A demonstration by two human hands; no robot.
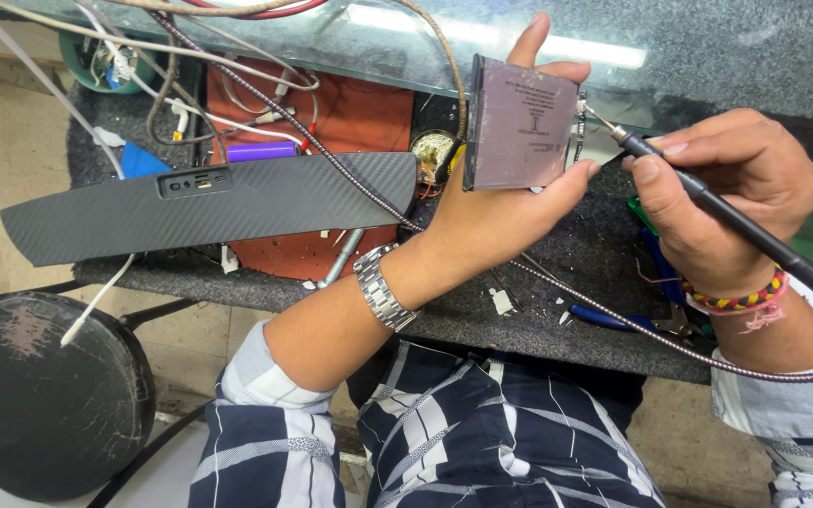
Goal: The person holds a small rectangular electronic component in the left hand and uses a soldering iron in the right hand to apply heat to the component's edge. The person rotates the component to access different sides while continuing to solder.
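Note:
My left hand (505,198) holds a flat, dark rectangular battery pack (519,122) upright over the workbench, fingers wrapped round its edges. A metal watch sits on that wrist. My right hand (722,193) grips a black soldering iron (708,202) like a pen. Its thin tip touches the small contacts at the battery pack's right edge. The iron's black cord runs off to the right past a beaded bracelet on my wrist.
A long dark carbon-pattern speaker housing (209,207) lies across the bench at left over a red mat (359,118). A purple cell (261,150), loose wires and a braided cable (350,183) clutter the bench. A round black stool (44,395) stands lower left.

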